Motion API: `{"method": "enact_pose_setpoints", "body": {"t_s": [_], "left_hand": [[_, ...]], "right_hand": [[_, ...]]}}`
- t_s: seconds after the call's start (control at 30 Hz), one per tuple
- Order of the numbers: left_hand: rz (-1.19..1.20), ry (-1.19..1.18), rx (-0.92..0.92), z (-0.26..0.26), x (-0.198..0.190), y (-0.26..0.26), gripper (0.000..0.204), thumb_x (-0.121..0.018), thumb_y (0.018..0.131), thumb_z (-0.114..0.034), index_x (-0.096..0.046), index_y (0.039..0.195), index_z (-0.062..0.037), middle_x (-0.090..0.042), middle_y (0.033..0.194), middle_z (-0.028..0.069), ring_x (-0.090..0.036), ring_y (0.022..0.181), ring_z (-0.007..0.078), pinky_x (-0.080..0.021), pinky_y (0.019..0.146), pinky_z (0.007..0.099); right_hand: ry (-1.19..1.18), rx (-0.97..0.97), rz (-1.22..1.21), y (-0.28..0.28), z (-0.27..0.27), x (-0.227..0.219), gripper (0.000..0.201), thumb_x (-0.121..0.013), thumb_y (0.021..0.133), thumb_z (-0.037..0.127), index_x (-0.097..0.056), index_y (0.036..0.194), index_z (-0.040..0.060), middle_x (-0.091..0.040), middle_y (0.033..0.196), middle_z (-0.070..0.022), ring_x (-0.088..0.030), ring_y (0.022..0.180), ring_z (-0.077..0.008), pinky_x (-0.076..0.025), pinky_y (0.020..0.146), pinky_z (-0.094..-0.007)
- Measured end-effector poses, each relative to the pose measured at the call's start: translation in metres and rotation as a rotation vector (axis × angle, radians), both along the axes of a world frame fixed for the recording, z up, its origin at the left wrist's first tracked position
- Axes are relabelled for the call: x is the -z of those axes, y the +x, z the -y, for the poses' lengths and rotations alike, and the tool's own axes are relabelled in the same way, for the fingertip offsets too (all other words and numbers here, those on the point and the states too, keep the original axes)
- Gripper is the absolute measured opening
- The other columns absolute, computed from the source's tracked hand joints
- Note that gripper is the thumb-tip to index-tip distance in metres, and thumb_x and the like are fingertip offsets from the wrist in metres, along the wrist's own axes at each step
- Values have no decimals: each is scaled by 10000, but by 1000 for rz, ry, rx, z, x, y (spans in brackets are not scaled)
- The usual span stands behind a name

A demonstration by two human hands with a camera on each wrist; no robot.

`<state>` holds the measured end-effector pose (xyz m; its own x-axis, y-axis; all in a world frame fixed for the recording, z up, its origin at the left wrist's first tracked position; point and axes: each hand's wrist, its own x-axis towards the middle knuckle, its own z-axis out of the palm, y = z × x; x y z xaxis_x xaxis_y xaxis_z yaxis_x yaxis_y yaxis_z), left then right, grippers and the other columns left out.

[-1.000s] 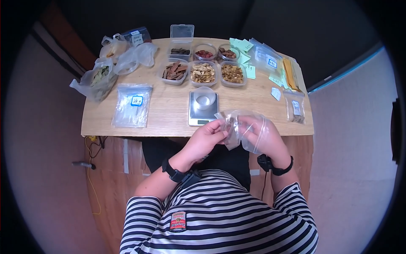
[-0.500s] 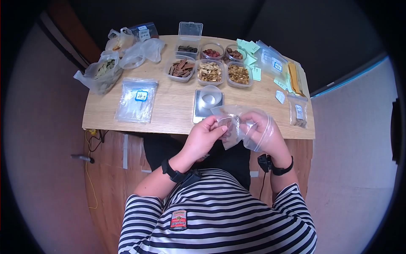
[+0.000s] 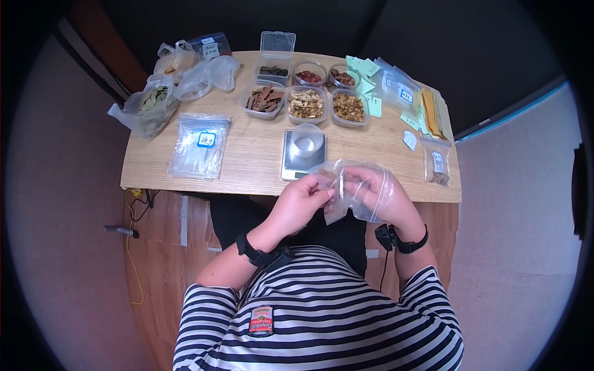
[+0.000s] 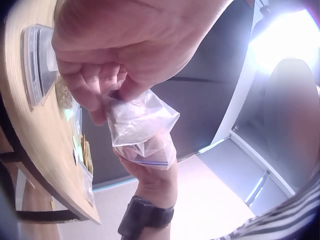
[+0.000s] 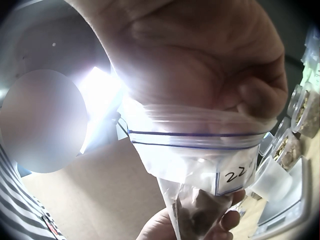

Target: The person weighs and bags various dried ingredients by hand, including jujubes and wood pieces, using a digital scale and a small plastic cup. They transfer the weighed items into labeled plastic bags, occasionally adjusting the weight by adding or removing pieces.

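Observation:
In the head view my left hand (image 3: 297,207) pinches the lower end of a clear zip bag (image 3: 340,207) between thumb and fingers. My right hand (image 3: 393,201) reaches into the bag's mouth from the right, the zip edge around it. In the right wrist view the bag (image 5: 172,162) carries a label reading "22" (image 5: 235,175), with a brownish mass (image 5: 205,212) in its lower part. Blurred plastic hides whether my right fingertips grip anything. A round clear cup (image 3: 307,143) stands on the scale (image 3: 294,162), just beyond my left hand.
Tubs of dried pieces (image 3: 264,101) stand in two rows behind the scale. Flat zip bags (image 3: 197,157) and tied plastic bags (image 3: 147,114) lie left. Green slips (image 3: 365,68), brown envelopes (image 3: 431,114) and a filled bag (image 3: 437,167) lie right.
The head view has shifted slightly. Both hands stay at the table's front edge with the bag between them, while its plastic has folded differently and its lower corner has dropped a little.

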<state>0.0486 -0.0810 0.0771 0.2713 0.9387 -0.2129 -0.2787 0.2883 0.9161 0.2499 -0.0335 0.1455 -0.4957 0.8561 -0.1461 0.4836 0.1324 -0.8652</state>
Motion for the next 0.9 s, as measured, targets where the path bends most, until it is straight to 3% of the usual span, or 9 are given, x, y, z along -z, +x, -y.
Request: {"method": "enact_pose_setpoints", "body": {"t_s": [0.1,0.17,0.27,0.37,0.47,0.6,0.77,0.9], "left_hand": [[-105,31,18,0,-4,0,164,-625,976,-74,-667,1110,11,-677,845,22,-622,736,99,-517,694,261],[-370,218,80,1,-2,-2,225,-608,970,-71,-692,1175,-33,-669,866,2,-587,746,68,-495,706,237],[-417,213,112,2,-10,-6,251,-590,961,-65,-701,1186,-60,-668,854,5,-585,743,73,-494,699,245],[-415,200,104,4,-20,-12,245,-594,966,-84,-700,1186,-61,-663,839,4,-586,750,72,-493,687,252],[-393,265,61,6,-4,-16,241,-610,967,-103,-700,1187,-66,-662,830,5,-584,747,69,-495,688,254],[-398,267,112,5,-18,-31,234,-616,974,-111,-698,1187,-60,-677,864,8,-593,770,68,-499,709,253],[-188,213,75,5,-2,-50,241,-600,1006,-112,-675,1217,-23,-698,996,6,-625,903,73,-506,808,243],[-89,172,-32,6,10,-59,245,-588,1016,-104,-651,1236,-19,-690,1041,8,-620,942,74,-504,847,250]], "right_hand": [[-1,-24,-8,-4,0,-4,285,-664,948,184,-687,1175,13,-728,979,-151,-700,896,-217,-532,832,-331],[26,-53,-6,-7,-1,-3,279,-660,952,191,-690,1166,14,-729,962,-146,-700,882,-217,-532,822,-332],[1,-107,66,-10,-4,-1,280,-652,961,216,-692,1148,12,-726,929,-141,-697,842,-233,-532,794,-333],[29,-63,34,-14,-3,1,279,-649,961,239,-694,1116,11,-717,891,-141,-690,809,-260,-532,772,-339],[48,-94,99,-20,-5,-4,280,-664,951,249,-693,1103,15,-712,897,-140,-686,811,-258,-533,768,-340],[4,-207,23,-28,-13,-3,269,-672,942,243,-694,1099,25,-712,924,-135,-683,835,-234,-531,775,-340],[-23,-238,-35,-44,-25,-6,268,-676,931,238,-698,1098,30,-715,933,-135,-681,839,-236,-529,783,-345],[94,-299,103,-65,-39,-24,261,-675,925,232,-699,1087,28,-712,912,-144,-682,836,-245,-527,773,-341]]}}
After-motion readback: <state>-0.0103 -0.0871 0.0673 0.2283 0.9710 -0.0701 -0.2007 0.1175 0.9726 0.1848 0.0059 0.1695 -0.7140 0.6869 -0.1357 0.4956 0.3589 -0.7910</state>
